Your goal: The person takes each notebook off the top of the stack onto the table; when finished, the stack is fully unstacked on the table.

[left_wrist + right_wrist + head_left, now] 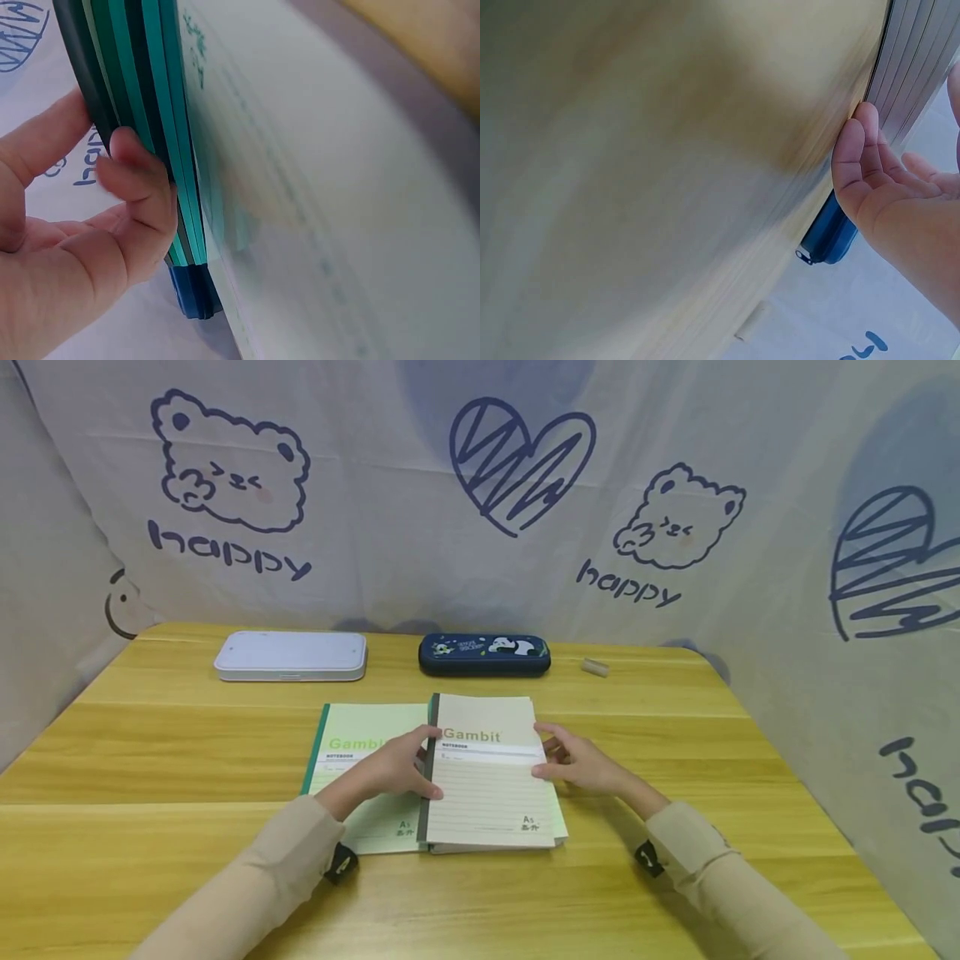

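In the head view, a stack of notebooks with a cream, dark-spined "Gambit" notebook [487,802] on top lies at mid-table. The left wrist view shows several green and black spines [161,112] piled together. My left hand [390,768] touches this spine side, its thumb and forefinger apart along the top notebook's edge. At the opposite side, my right hand [588,767] rests its fingers against the page edges [915,60], thumb at the cover's rim. A pale green notebook [375,718] with a green spine lies to the left, partly behind my left hand.
A white pencil case [291,656] stands at the back left of the wooden table [187,860]. A navy pencil case with a panda [483,656] lies behind the stack, and a small beige cylinder [595,667] lies right of it. A printed cloth [375,577] hangs behind.
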Demonstrator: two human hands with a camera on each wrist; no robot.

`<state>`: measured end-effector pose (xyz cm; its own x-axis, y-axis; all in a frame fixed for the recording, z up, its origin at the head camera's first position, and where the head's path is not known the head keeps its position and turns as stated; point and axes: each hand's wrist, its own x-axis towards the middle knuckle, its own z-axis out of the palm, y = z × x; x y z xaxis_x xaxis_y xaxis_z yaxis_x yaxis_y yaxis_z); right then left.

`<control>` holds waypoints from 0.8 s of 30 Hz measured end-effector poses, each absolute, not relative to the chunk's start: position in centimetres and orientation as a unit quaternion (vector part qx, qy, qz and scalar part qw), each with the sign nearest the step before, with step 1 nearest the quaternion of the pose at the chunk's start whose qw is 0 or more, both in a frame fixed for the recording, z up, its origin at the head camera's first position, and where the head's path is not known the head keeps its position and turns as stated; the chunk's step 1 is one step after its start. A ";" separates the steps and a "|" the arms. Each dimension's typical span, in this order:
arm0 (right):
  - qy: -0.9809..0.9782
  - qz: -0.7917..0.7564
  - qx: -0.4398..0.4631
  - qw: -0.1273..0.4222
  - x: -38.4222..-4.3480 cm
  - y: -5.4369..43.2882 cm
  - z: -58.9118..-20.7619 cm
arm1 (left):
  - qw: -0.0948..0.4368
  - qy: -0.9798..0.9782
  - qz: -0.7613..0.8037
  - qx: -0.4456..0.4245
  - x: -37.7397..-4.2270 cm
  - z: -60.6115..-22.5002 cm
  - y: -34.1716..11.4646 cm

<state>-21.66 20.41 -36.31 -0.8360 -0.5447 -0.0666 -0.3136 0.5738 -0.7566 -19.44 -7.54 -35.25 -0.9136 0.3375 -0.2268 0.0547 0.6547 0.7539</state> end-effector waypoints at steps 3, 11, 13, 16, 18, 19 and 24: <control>0.875 -0.390 -0.245 0.147 -22.2 20.8 -37.3 | 0.185 0.884 0.415 0.109 -19.4 -35.3 -7.8; 0.870 -0.392 -0.258 0.150 -22.2 21.0 -37.1 | 0.224 0.825 0.505 0.119 -19.2 -35.5 -9.8; 0.869 -0.393 -0.259 0.151 -22.4 21.1 -37.5 | 0.239 0.801 0.537 0.114 -19.2 -35.5 -10.3; 0.870 -0.391 -0.260 0.150 -22.4 21.2 -37.5 | 0.261 0.758 0.587 0.113 -19.0 -35.6 -10.9; 0.871 -0.390 -0.260 0.150 -22.4 21.2 -37.5 | 0.272 0.729 0.617 0.116 -18.9 -35.7 -11.3; 0.871 -0.389 -0.260 0.149 -22.4 21.2 -37.5 | 0.277 0.715 0.631 0.118 -18.8 -35.8 -11.4; 0.872 -0.389 -0.255 0.152 -22.4 21.2 -37.5 | 0.287 0.672 0.673 0.113 -18.5 -36.0 -11.7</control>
<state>-22.42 21.16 -37.48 -0.8241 -0.5626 -0.0659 -0.3264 0.5668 -0.7565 -18.50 -11.68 -36.04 -0.8095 0.5386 -0.2336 -0.2345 0.0681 0.9697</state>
